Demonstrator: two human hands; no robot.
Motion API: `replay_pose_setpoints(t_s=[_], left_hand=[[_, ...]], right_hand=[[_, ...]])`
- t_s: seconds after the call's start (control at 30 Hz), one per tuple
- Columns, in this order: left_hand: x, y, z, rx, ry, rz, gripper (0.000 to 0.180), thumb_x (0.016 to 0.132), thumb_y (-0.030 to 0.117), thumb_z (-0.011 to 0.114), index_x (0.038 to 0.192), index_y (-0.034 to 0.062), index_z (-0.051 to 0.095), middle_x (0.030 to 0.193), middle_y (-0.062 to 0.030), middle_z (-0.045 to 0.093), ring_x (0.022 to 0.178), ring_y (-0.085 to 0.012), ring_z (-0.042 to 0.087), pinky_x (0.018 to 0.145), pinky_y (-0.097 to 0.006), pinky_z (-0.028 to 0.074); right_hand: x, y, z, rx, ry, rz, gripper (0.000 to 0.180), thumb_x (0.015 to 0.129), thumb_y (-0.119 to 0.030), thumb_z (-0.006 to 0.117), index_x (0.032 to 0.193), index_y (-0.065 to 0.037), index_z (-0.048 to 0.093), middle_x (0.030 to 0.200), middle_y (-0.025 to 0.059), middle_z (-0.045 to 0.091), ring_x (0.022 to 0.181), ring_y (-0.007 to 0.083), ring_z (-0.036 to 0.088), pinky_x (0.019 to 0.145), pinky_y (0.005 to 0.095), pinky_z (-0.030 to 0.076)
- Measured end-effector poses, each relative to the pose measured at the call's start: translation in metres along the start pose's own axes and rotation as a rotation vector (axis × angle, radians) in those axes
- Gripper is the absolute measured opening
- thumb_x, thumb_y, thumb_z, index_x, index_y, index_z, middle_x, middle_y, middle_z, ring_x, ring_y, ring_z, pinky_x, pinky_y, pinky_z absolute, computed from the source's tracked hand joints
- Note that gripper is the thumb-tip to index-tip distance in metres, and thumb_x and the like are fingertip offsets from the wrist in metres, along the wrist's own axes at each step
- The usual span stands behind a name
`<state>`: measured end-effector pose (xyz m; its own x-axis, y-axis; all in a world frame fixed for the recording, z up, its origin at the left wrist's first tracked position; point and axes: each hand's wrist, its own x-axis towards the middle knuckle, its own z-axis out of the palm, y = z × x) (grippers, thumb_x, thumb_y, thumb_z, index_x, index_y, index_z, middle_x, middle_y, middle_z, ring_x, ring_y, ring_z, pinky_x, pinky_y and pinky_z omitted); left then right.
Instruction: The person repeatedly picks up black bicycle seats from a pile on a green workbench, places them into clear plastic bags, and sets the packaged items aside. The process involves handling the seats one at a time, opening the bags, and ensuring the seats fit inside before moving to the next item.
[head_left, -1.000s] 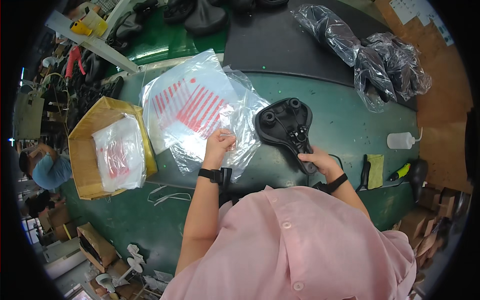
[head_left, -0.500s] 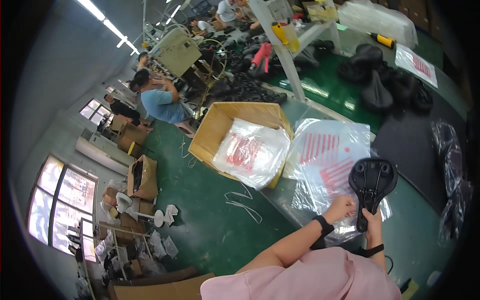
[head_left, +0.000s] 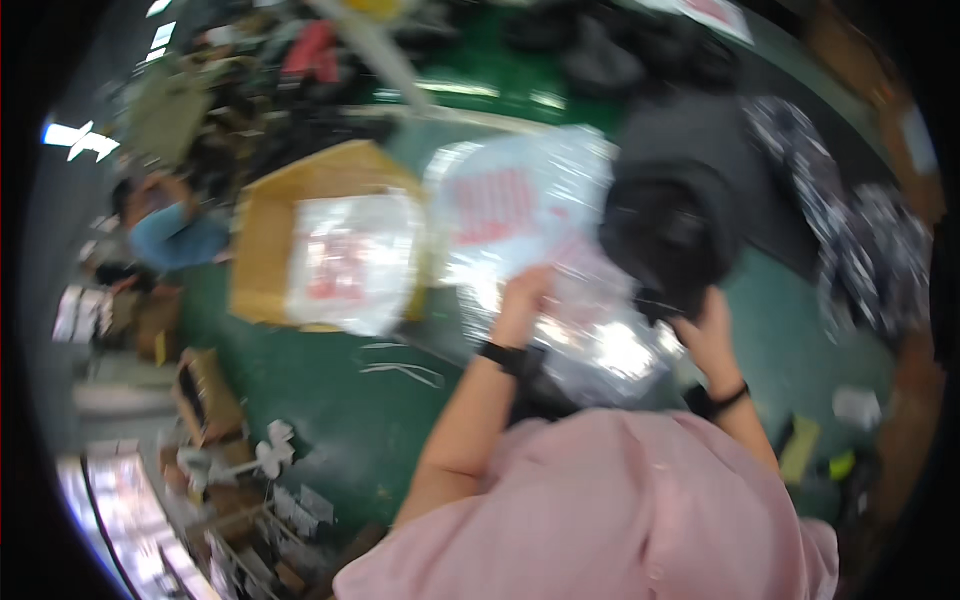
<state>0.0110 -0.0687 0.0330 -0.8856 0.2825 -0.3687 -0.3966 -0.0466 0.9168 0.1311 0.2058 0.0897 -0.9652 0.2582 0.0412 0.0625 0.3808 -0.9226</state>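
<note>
I watched the green workbench (head_left: 775, 300) stretch rightward from the open cardboard carton (head_left: 262, 240), which held clear plastic bags (head_left: 350, 260) printed in red. Just right of the carton, loose striped bags (head_left: 500, 200) lay overlapping. Farther right of it, the black bicycle saddle (head_left: 665, 235), blurred on my feed, was in the right hand (head_left: 708, 335), closed on its near end. Nearer the carton, the left hand (head_left: 525, 300) was at the loose striped bags; I couldn't tell whether its fingers pinched any.

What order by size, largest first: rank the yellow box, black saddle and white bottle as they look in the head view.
1. yellow box
2. black saddle
3. white bottle, blurred but clearly smallest
</note>
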Motion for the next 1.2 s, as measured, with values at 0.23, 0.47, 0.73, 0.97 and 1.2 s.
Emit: replay_pose_setpoints(t_s=[0.23, 0.47, 0.73, 0.97, 1.2], left_hand=[[0.016, 0.012, -0.013, -0.237, 0.049, 0.028, 0.024, 0.094, 0.017, 0.059, 0.107, 0.0008, 0.070, 0.062, 0.0032, 0.059, 0.046, -0.0016, 0.043, 0.039, -0.019, 0.031], [-0.066, 0.088, 0.064, 0.634, -0.360, 0.865, 0.016, 0.088, 0.009, 0.063, 0.099, 0.0040, 0.074, 0.075, -0.0070, 0.070, 0.058, -0.0139, 0.061, 0.054, -0.027, 0.046], [-0.128, 0.076, 0.141, 0.661, -1.177, 0.809, 0.014, 0.082, 0.014, 0.056, 0.093, 0.0085, 0.063, 0.068, -0.0087, 0.062, 0.065, -0.0281, 0.064, 0.057, -0.039, 0.049], [-0.125, 0.085, 0.178, 0.283, -1.233, 0.965, 0.035, 0.088, 0.019, 0.056, 0.122, 0.0122, 0.058, 0.085, -0.0101, 0.060, 0.080, -0.0258, 0.059, 0.066, -0.035, 0.048], [-0.042, 0.011, 0.045, 0.677, -0.469, 0.252, 0.042, 0.087, 0.015, 0.064, 0.127, 0.0055, 0.054, 0.119, -0.0145, 0.060, 0.108, -0.0289, 0.056, 0.090, -0.038, 0.045]], right_hand=[[-0.005, -0.007, 0.028, -0.605, -0.247, -0.257, 0.063, 0.065, -0.003, 0.074, 0.122, -0.009, 0.048, 0.101, 0.0149, 0.060, 0.096, 0.0338, 0.061, 0.074, 0.0422, 0.052], [-0.014, -0.011, 0.028, -0.498, -0.385, 0.009, 0.052, 0.068, -0.005, 0.073, 0.115, -0.006, 0.050, 0.096, 0.0174, 0.064, 0.090, 0.0349, 0.063, 0.072, 0.0409, 0.051], [-0.038, -0.008, 0.045, 0.388, -0.220, 0.463, 0.073, 0.077, -0.025, 0.076, 0.130, 0.013, 0.043, 0.123, 0.0221, 0.058, 0.110, 0.0285, 0.057, 0.095, 0.0378, 0.044], [-0.003, -0.015, 0.006, 0.413, 0.157, 0.539, 0.062, 0.075, -0.024, 0.077, 0.122, 0.009, 0.055, 0.105, 0.0167, 0.065, 0.097, 0.0204, 0.062, 0.088, 0.0306, 0.047], [0.111, 0.034, -0.182, 0.862, 0.719, 0.092, 0.035, 0.092, -0.023, 0.061, 0.116, 0.002, 0.056, 0.108, 0.0134, 0.063, 0.098, 0.0213, 0.062, 0.084, 0.0341, 0.052]])
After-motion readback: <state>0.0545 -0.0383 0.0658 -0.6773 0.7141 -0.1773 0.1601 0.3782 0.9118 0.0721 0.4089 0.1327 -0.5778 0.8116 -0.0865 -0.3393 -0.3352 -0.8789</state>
